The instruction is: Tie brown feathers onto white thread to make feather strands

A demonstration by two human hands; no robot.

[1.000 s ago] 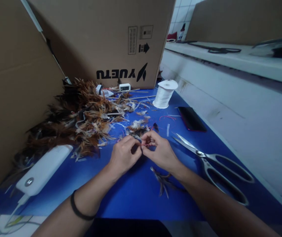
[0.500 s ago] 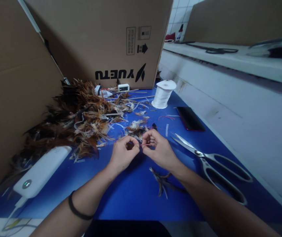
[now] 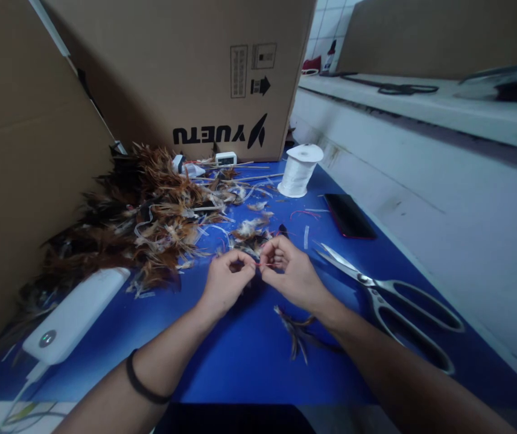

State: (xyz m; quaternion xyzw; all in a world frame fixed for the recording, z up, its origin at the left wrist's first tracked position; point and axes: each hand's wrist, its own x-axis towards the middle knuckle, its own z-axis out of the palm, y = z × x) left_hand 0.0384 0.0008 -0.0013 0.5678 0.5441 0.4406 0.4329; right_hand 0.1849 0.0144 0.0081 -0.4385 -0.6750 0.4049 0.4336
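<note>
Thumb and forefinger of my left hand (image 3: 228, 278) are pinched on a thin red string (image 3: 266, 264). My right hand (image 3: 288, 271) pinches the same string close beside it, fingertips nearly touching. The string is short between the hands, and a little of it shows under the curled right fingers. Just beyond my hands lies a small heap of brown and white feathers (image 3: 250, 232). A few dark loose feathers (image 3: 295, 331) lie on the blue table (image 3: 226, 367), near my right wrist.
A big pile of brown feathers (image 3: 149, 199) spreads at the left, before a cardboard box (image 3: 149, 66). A white power bank (image 3: 77, 316) with a cable lies front left. Large scissors (image 3: 367, 282), a phone (image 3: 349, 216) and a white spool (image 3: 301, 172) are on the right.
Both hands stay almost in place, still pinching the red string. The view has shifted very slightly; nothing else has visibly moved.
</note>
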